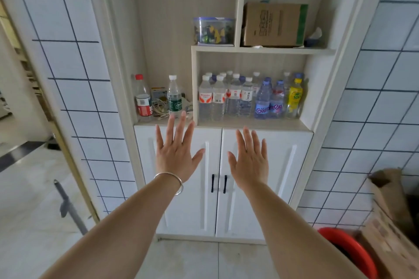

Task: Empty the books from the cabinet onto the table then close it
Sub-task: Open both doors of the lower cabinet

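A white two-door cabinet (195,210) stands below open shelves, both doors closed. Two black handles (219,183) sit side by side at the middle seam. My left hand (175,154), with a silver bangle on the wrist, is held up in front of the left door, fingers spread and straight. My right hand (248,161) is held up in front of the right door, fingers straight as well. Neither hand holds anything. No books and no table are in view.
Several water bottles (249,97) fill the shelf just above the doors. A cardboard box (274,24) and a plastic tub (214,30) sit higher up. A red bucket (349,251) and cardboard boxes (390,222) stand at the lower right. A doorway opens on the left.
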